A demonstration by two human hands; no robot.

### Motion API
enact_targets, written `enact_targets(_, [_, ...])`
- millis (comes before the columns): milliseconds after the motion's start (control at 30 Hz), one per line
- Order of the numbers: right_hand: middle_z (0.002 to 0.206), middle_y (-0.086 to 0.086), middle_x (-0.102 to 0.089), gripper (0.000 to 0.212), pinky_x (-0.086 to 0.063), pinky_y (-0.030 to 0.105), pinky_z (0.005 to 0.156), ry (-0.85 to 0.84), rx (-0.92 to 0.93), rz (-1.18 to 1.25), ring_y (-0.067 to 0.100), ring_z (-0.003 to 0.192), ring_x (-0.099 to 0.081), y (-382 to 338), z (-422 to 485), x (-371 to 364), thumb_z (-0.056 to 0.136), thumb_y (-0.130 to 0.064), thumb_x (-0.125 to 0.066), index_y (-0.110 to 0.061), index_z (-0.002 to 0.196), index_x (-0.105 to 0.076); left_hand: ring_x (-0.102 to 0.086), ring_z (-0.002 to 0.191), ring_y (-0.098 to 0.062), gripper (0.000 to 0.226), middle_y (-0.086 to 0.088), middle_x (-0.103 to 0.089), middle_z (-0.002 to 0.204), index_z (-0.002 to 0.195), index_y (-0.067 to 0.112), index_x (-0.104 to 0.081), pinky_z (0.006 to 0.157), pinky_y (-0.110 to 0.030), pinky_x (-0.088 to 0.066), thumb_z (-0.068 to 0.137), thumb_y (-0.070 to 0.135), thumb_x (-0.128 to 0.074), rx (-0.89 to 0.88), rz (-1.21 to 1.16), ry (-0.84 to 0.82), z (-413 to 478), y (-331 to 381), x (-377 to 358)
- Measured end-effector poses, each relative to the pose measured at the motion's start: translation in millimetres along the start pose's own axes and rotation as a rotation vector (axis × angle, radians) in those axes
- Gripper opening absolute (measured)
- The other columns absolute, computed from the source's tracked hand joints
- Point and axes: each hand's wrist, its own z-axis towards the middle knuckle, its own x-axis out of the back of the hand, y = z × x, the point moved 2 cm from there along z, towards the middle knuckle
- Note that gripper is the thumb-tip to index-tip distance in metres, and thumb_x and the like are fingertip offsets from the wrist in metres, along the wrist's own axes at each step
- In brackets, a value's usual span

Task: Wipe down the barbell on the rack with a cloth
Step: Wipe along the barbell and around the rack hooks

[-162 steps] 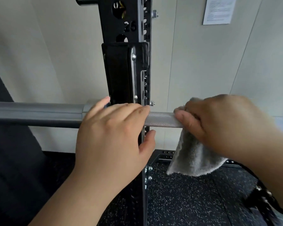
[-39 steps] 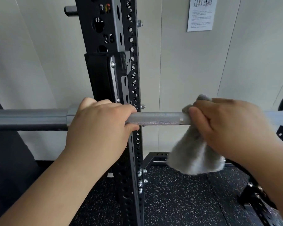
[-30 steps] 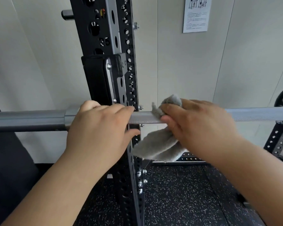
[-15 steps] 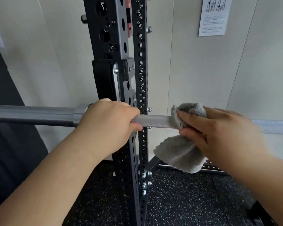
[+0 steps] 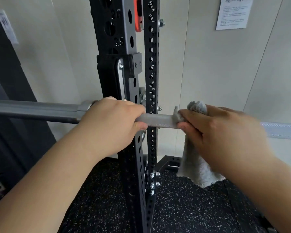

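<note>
While left hand [image 5: 111,125] holds barbell [image 5: 156,121], right hand [image 5: 225,135] has slid cloth [image 5: 195,167] rightward.

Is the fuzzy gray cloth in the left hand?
No, the right hand grips the gray cloth against the barbell, while the left hand holds only the bare bar.

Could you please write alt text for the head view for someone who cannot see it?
A right hand holds a grey cloth around a barbell; the left hand grips the bar where it crosses a black rack upright.
</note>
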Motion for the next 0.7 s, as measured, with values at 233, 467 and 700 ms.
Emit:
enact_targets(233, [0.069, -0.01, -0.055, 0.04, -0.028, 0.02, 0.046, -0.06, 0.07, -0.028, 0.018, 0.048, -0.051, -24, 20, -10, 0.106, -0.052, -0.036, -0.032, 0.101, -0.07, -0.069, 0.086, -0.021, 0.05, 0.009, -0.069, 0.093, 0.107, 0.027, -0.062, 0.07, -0.036, -0.048, 0.099, 0.065, -0.031, 0.011, 0.105, 0.101, -12, 14, -10])
enact_targets(467, [0.063, -0.007, -0.054, 0.051, -0.029, 0.025, 0.046, -0.081, -0.026, -0.106, 0.024, 0.049, -0.054, 3, 14, -1, 0.108, -0.048, -0.023, -0.025, 0.077, -0.057, -0.061, 0.099, -0.024, 0.055, 0.003, -0.061, 0.104, 0.115, 0.023, -0.05, 0.091, -0.042, -0.048, 0.095, 0.067, -0.024, 0.122, 0.134, -0.024, -7, 39, -15])
enact_targets(700, [0.062, -0.012, -0.052, 0.061, -0.039, 0.025, 0.045, -0.171, 0.079, -0.034, 0.007, 0.05, -0.052, 31, 9, 5, 0.102, -0.064, -0.005, -0.034, 0.088, -0.056, -0.054, 0.096, -0.017, 0.048, 0.014, -0.053, 0.097, 0.097, 0.032, -0.032, 0.096, -0.043, -0.046, 0.088, 0.078, -0.024, 0.004, -0.049, -0.06, 10, 51, -18])
